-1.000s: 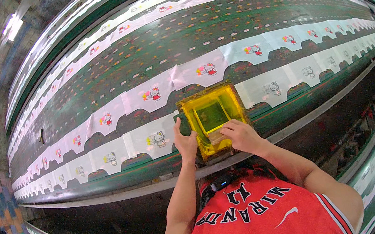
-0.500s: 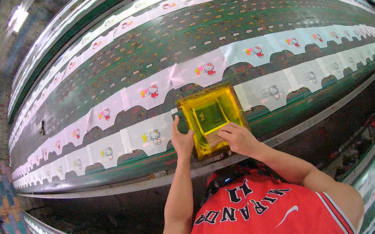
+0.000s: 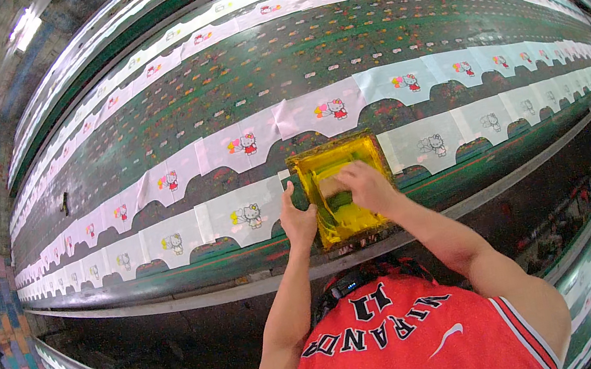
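Note:
A screen printing frame (image 3: 331,142) with a yellow-smeared mesh lies over the near row of fabric pieces. My left hand (image 3: 299,219) grips its left side, thumb against the edge and index finger stretched forward. Inside the frame my right hand (image 3: 365,187) is closed on a squeegee (image 3: 330,187), whose light-coloured edge shows left of the fingers. The hand hides the rest of it. Yellow ink lies thick on the near part of the mesh. Just left of the frame is a white fabric piece (image 3: 221,215) printed with a cartoon cat and yellow balloons.
A long green printing table (image 3: 234,90) runs across the view. Several pink and pale-blue pieces (image 3: 335,105) with red and pink prints lie beyond. On the right, a near-row piece (image 3: 432,143) bears only a grey outline. A metal rail (image 3: 175,302) borders the table's near edge.
My right hand and the squeegee have moved from the frame's near side toward its far part. Yellow ink now covers more of the near mesh. My left hand stays at the frame's left side.

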### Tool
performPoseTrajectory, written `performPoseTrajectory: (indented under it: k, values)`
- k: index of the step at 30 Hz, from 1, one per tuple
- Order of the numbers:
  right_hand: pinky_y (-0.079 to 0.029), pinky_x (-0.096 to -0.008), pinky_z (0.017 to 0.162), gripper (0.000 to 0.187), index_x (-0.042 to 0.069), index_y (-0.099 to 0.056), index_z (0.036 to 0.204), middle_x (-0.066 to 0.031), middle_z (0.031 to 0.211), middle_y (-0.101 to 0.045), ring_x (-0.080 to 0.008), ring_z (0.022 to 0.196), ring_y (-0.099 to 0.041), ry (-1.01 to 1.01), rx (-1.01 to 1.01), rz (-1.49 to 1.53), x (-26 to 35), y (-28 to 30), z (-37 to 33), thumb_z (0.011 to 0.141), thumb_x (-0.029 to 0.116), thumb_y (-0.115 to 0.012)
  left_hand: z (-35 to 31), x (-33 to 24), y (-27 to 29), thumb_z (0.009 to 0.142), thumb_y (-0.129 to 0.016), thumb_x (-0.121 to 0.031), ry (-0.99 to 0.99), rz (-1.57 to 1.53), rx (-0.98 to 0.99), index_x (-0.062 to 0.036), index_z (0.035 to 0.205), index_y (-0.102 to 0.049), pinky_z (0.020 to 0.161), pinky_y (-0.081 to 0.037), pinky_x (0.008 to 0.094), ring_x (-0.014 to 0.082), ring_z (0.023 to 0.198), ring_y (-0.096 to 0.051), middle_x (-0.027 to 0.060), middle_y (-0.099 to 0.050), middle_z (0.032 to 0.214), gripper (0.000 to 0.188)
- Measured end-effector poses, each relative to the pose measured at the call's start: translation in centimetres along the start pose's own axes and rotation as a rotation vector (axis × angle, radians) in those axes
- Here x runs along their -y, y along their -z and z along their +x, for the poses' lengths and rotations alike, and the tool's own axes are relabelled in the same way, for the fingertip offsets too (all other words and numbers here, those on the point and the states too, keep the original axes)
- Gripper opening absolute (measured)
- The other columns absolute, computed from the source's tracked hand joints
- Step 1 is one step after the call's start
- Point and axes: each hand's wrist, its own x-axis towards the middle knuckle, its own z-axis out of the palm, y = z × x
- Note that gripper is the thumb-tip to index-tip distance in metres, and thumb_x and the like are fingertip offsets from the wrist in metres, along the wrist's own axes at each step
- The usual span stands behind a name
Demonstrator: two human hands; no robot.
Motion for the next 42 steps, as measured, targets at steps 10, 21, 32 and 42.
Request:
performPoseTrajectory:
  k: [10,21,32,42]
  values:
    - [-0.054,-0.0454,0.093,0.026,0.003,-0.068,0.102,-0.0144,0.106,-0.068,-0.0368,0.104,-0.064,0.009,0.055,-0.052,0.7,0.6,-1.3,0.076,0.000,-0.064,-0.4,-0.1,0.0,0.077,-0.080,-0.004,-0.023,0.024,-0.033,-0.0090,0.154,-0.049,0.109,-0.048,0.0443,0.0376,0.133,-0.060,0.0189,-0.061,0.146,0.083]
    - [-0.053,-0.0413,0.096,0.032,0.004,-0.066,0.108,-0.0123,0.108,-0.066,-0.0332,0.107,-0.063,0.047,0.086,0.016,0.8,5.5,-6.5,0.076,0.003,-0.066,-1.2,-4.2,-2.3,0.079,-0.073,0.001,-0.136,-0.027,-0.097,-0.0033,0.153,-0.049,0.115,-0.043,0.0411,0.0341,0.139,-0.056,0.0210,-0.058,0.149,0.078]
    - [-0.055,-0.0436,0.090,0.032,0.003,-0.069,0.108,-0.0115,0.108,-0.067,-0.0338,0.106,-0.064,-0.085,0.033,-0.026,-11.3,18.9,-14.2,0.077,-0.003,-0.068,-4.5,-14.4,-20.3,0.080,-0.074,-0.001,-0.091,-0.108,-0.055,-0.0050,0.154,-0.048,0.114,-0.043,0.0439,0.0369,0.140,-0.053,0.0200,-0.056,0.152,0.078]
    - [-0.055,-0.0432,0.096,0.038,0.001,-0.068,0.111,-0.0133,0.109,-0.068,-0.0353,0.108,-0.064,-0.035,0.077,0.032,-15.7,20.9,-16.9,0.074,-0.005,-0.065,-4.9,-15.0,-24.3,0.079,-0.076,-0.003,-0.052,-0.038,-0.028,-0.0056,0.155,-0.047,0.113,-0.044,0.0440,0.0368,0.141,-0.053,0.0205,-0.055,0.153,0.081]
